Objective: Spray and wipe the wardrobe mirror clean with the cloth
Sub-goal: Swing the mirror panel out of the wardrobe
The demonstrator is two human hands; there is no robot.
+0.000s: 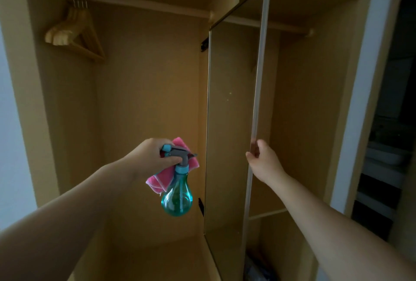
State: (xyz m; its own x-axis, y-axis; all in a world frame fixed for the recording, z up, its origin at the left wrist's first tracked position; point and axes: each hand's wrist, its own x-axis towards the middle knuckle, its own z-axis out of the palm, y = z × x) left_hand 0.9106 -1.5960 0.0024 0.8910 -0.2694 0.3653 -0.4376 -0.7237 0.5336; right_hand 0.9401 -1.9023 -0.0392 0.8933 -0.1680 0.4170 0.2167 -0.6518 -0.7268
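Observation:
A tall narrow mirror (229,123) in a pale metal frame stands out edge-on from the open wooden wardrobe (144,91), with a few small specks on its glass. My right hand (262,159) grips the mirror's front frame edge at about mid-height. My left hand (155,157) holds a teal bulb-shaped spray bottle (177,199) by its grey trigger head, its nozzle pointing right toward the mirror. A folded pink cloth (162,179) is bunched in the same hand behind the bottle.
Several wooden hangers (76,33) hang at the left end of the wardrobe rail (146,6). A low shelf (267,213) shows behind the mirror at the right. Dark items lie on the wardrobe floor (258,265). A white door frame (364,91) borders the wardrobe on the right.

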